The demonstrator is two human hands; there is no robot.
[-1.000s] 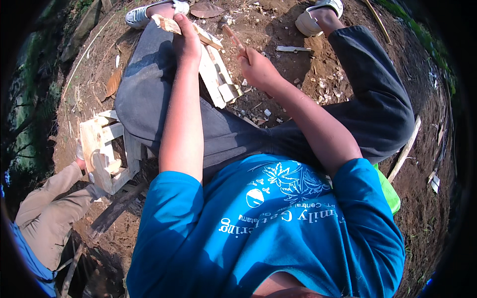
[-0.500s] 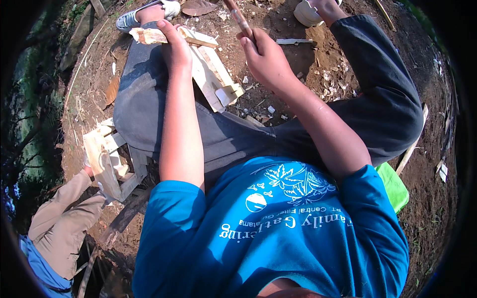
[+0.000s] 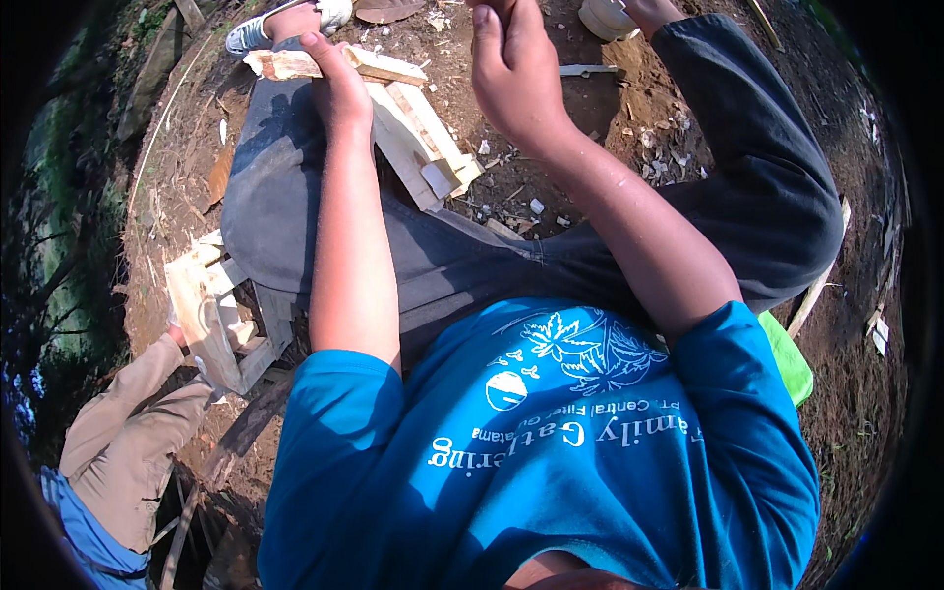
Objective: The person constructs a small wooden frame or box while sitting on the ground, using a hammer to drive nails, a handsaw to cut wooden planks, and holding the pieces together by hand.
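My left hand [image 3: 342, 90] is closed around a rough split strip of wood [image 3: 283, 65], thumb lying up along it. This strip crosses the far end of a small pale wooden frame [image 3: 398, 138], which rests by my left leg. At the top edge, my right hand [image 3: 518, 79] is raised, fingers wrapped round the brown handle of a tool. Most of that handle and the tool's working end are outside the view, so its kind cannot be told.
A second wooden frame [image 3: 202, 310] stands at the left, near another person's beige-trousered legs [image 3: 128, 423]. Wood chips [image 3: 649, 138] lie scattered on the soil between my legs. Something bright green [image 3: 787, 359] lies by my right hip.
My right hand has risen toward the top edge, carrying the tool handle mostly out of view. My left hand and the wood have shifted only slightly.
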